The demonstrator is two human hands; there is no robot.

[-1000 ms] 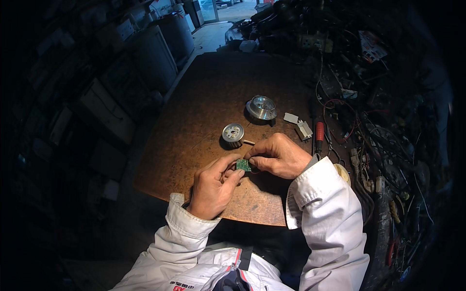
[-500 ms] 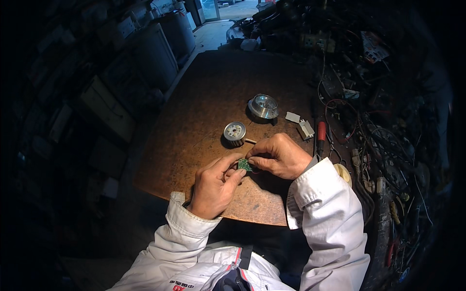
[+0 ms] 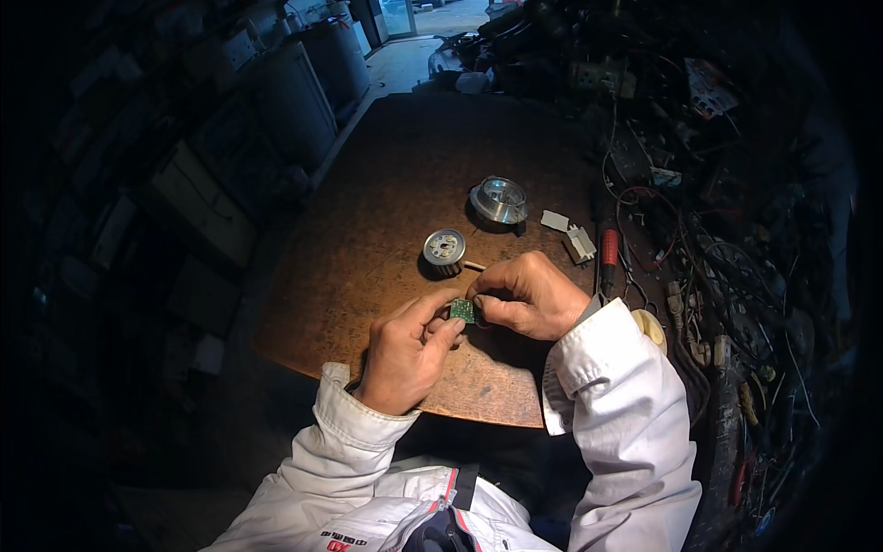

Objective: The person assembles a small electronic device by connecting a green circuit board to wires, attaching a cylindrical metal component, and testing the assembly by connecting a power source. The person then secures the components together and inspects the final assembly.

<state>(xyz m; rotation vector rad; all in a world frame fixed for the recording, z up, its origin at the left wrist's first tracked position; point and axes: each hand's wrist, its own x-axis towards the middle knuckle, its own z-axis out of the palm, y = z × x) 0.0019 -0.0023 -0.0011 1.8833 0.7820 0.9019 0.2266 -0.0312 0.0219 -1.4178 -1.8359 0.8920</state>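
Note:
Between my two hands, over the near part of the wooden table, is a small green circuit board [image 3: 463, 311]. My left hand [image 3: 409, 350] pinches it from the left with thumb and fingers. From the right, my right hand [image 3: 533, 299] has its thumb and forefinger closed at the board's edge; whether they grip the board or a wire at it is hard to see. Just beyond my hands stands a round finned metal lamp part [image 3: 445, 250], with a pale cable leading from it toward my right hand. Farther off sits a round metal housing with a clear rim [image 3: 499, 202].
The brown table [image 3: 368, 212] has a white plastic cover [image 3: 555, 221] and an open white box [image 3: 579, 245] on its right. A red-handled screwdriver [image 3: 609, 248] and scissors [image 3: 647, 294] lie by the right edge. Tangled cables [image 3: 736, 304] crowd the right side.
The board is tilted slightly differently, and more of its green face shows. My right hand's fingertips have shifted a little to the right. The other things have stayed in place.

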